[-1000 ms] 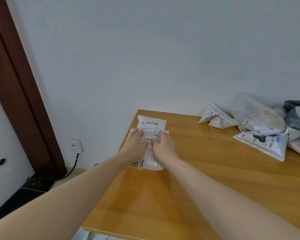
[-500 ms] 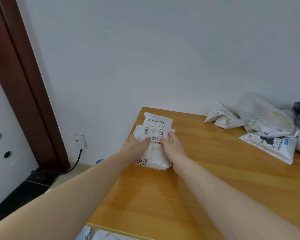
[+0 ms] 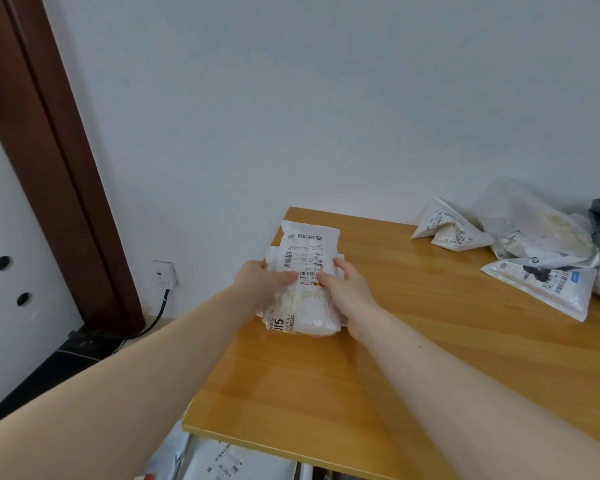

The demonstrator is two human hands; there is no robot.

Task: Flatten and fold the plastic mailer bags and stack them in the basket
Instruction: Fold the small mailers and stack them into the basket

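A small stack of folded white mailer bags (image 3: 303,265) with printed shipping labels sits at the far left corner of the wooden table (image 3: 413,358). My left hand (image 3: 264,285) grips the stack's left side, thumb on top. My right hand (image 3: 349,289) grips its right side the same way. The near end of the stack looks raised slightly off the tabletop. No basket is visible.
A heap of loose white and grey mailer bags (image 3: 541,251) lies at the table's far right by the wall. More white bags (image 3: 236,462) show under the table's near edge. A dark door frame (image 3: 59,161) and a wall socket (image 3: 163,273) stand to the left.
Both hands went from pressing flat on top of the stack to gripping its sides. The stack has lifted a little at its near end.
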